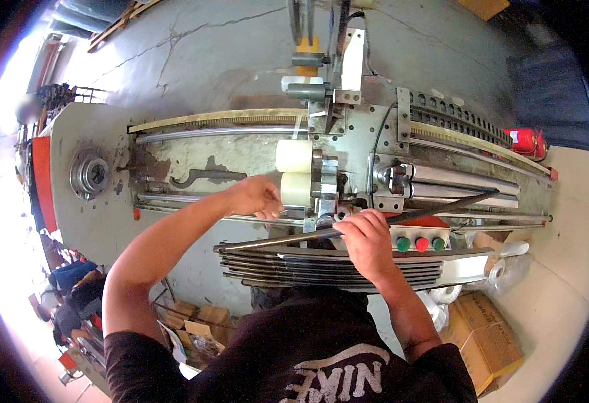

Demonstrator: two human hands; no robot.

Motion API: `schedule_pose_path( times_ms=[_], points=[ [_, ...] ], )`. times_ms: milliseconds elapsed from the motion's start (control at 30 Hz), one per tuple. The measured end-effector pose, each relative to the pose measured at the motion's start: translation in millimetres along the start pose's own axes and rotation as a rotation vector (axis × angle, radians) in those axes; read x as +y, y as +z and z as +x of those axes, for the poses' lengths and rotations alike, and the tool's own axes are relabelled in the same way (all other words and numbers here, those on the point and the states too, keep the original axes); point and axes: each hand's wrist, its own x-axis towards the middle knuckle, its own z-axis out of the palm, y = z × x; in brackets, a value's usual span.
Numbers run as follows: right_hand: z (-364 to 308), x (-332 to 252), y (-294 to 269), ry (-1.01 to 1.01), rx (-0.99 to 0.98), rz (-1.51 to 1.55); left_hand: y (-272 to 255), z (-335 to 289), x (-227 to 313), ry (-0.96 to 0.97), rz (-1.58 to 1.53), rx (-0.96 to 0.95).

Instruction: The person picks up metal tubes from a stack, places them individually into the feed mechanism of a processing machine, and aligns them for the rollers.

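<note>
My right hand [368, 243] is wrapped round a long dark metal rod [281, 240], which slants up to the right across the front of a machine. A stack of similar rods [334, 269] lies just below it, close to my body. My left hand [257, 197] is beside two pale cream rollers, with its fingers curled near the lower roller [296, 189]. Whatever its fingertips pinch is too small to make out. The upper roller [294, 156] sits directly behind. Both rollers adjoin a metal carriage [368, 131].
A dark hook spanner [207, 176] lies on the machine bed, between the rails and left of the rollers. Green and red buttons [421, 244] line the front panel. A red fire extinguisher [524, 142] is at the far right. A cardboard box [487, 342] stands at the lower right.
</note>
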Motion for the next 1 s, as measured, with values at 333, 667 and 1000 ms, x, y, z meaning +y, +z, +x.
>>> schedule_pose_path(
  times_ms=[333,667,1000],
  points=[
    [19.7,5.7,0.3,0.049,0.018,-0.03,15.3,-50.6,66.0,0.04,-0.353,0.168],
    [40.7,14.9,3.7,0.083,0.065,0.007,103.4,-69.0,51.4,0.246,-0.471,0.449],
    [43.8,0.6,-15.4,0.094,0.083,0.038,139.1,-67.2,20.8,0.384,-0.053,0.891]
  ],
)
